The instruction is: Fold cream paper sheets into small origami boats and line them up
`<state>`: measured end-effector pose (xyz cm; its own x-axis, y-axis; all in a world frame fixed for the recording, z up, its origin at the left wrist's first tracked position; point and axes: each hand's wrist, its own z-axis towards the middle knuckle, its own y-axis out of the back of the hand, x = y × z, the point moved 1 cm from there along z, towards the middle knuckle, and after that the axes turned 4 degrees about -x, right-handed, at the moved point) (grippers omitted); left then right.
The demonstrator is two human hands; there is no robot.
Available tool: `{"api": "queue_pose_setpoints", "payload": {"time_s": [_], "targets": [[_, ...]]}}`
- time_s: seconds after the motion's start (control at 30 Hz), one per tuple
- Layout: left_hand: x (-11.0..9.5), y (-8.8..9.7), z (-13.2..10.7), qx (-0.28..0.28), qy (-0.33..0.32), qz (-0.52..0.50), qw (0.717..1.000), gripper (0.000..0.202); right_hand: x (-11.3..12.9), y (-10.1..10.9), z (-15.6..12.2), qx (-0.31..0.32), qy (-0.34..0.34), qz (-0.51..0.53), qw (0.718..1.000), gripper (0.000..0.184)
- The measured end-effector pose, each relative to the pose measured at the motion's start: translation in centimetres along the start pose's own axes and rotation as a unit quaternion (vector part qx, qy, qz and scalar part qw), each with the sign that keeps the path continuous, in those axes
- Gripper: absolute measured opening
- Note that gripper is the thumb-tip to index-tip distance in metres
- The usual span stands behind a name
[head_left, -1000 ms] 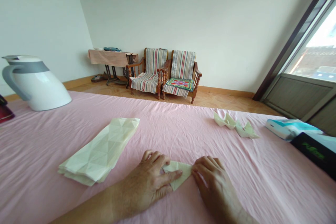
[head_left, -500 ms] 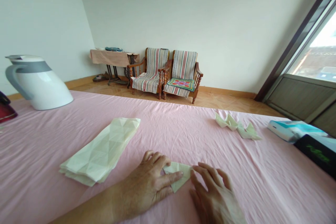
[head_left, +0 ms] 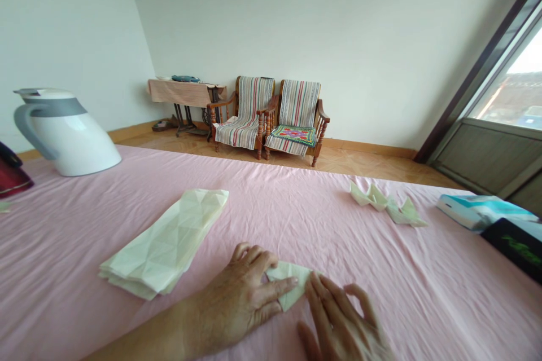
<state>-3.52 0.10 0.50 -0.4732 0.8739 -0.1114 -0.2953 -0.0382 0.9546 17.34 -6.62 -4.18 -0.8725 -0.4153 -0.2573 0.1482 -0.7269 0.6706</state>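
A small piece of folded pale green paper (head_left: pixel 292 279) lies flat on the pink cloth (head_left: pixel 271 197). My left hand (head_left: pixel 243 287) holds it down, the index finger across its top and the thumb at its lower left edge. On the paper's right side rest the fingertips of my right hand (head_left: pixel 339 316), its fingers stretched out and the little finger raised apart. That right corner is hidden beneath the fingers. Left of my hands is a stack of creased pale green paper (head_left: pixel 165 245).
Two folded paper shapes (head_left: pixel 385 203) sit at the right back. A tissue pack (head_left: pixel 483 208) and a black item (head_left: pixel 512 248) lie farther right. At the left stand a white-grey jug (head_left: pixel 80 138) and a dark red object (head_left: pixel 12 172). Two wooden chairs (head_left: pixel 292 118) stand beyond the table.
My right hand's fingers have come down onto the paper's right side, closer together than before. My left hand keeps its place on the paper. The whole view has shifted slightly.
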Motion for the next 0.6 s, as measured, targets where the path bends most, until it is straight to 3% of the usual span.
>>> {"api": "queue_pose_setpoints", "payload": {"time_s": [0.17,0.47,0.6], "targets": [[-0.1,0.0,0.0,-0.006,-0.002,0.001,1.0,0.035,-0.5,0.5,0.3,0.008,0.018,-0.039,0.999,0.038],[-0.1,0.0,-0.1,-0.013,-0.001,-0.014,1.0,0.035,-0.4,-0.6,-0.3,0.039,-0.001,-0.061,0.997,0.048],[-0.1,-0.1,-0.1,-0.004,-0.001,-0.011,1.0,0.036,-0.6,-0.8,-0.1,0.037,0.025,-0.065,0.997,0.049]]}}
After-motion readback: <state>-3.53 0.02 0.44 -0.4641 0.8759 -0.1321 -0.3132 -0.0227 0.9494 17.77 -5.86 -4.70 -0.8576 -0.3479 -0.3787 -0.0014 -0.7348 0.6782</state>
